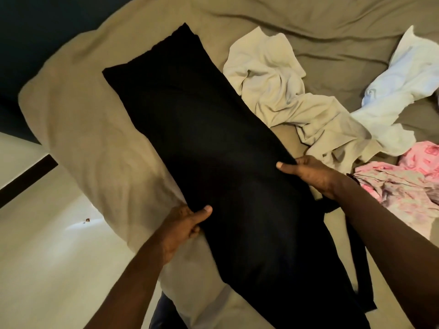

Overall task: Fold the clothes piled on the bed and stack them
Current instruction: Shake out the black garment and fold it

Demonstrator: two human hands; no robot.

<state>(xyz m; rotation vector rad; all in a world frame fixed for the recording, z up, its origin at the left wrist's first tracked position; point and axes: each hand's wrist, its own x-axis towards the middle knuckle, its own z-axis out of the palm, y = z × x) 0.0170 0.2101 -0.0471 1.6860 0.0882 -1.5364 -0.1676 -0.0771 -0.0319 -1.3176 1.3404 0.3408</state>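
1. Black garment [213,150]: lies stretched in a long, narrow strip on the bed [95,127], running diagonally from far left to near right; the far end rests flat on the sheet, and the near end runs out of view at the bottom edge
2. Left hand [183,224]: grips the left long edge of the black garment about halfway along, with the thumb [204,213] on top of the cloth and the fingers curled beneath it
3. Right hand [311,174]: grips the opposite, right long edge, slightly farther away than the left hand; the thumb presses on top and the fingers are hidden under the cloth
4. A narrow black strip trails from the garment's near right side under the right forearm; which part of the garment it is cannot be told
5. Cream garment [273,86]: crumpled, just right of the black garment and touching its edge
6. White garment [401,86]: crumpled, farther right, its near end meeting the cream one
7. Pink patterned garment [408,186]: crumpled at the near right, just beside the right wrist
8. Bed sheet: olive-tan and creased; pale floor [35,245] shows to the left
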